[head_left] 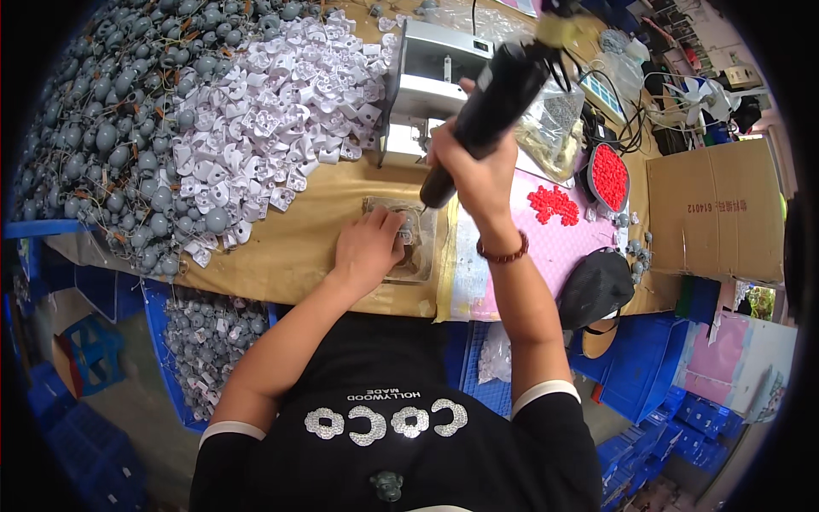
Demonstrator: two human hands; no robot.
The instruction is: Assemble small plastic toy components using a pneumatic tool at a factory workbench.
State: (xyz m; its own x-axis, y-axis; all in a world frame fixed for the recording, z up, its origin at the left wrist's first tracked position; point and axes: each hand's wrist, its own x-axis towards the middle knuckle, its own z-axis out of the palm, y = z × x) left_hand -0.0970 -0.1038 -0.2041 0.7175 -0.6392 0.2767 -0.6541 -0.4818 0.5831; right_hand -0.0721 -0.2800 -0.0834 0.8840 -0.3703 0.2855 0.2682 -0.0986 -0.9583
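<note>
My right hand (478, 166) is wrapped round a black electric screwdriver (499, 94), whose lower tip points down beside a shallow see-through plastic tray (433, 247). My left hand (368, 247) rests over the left side of that tray. Its fingers are closed on a small grey part (408, 226), of which only a piece shows past the fingertips. The screwdriver tip is just above and to the right of this part; whether they touch cannot be seen.
Heaped left are white plastic parts (273, 111) and round grey parts (102, 136). Behind the tray stands a metal machine (426, 77). To the right are small red pieces (553, 205), a bowl of red pieces (607, 177), a black cloth-like item (595, 286) and a cardboard box (717, 213).
</note>
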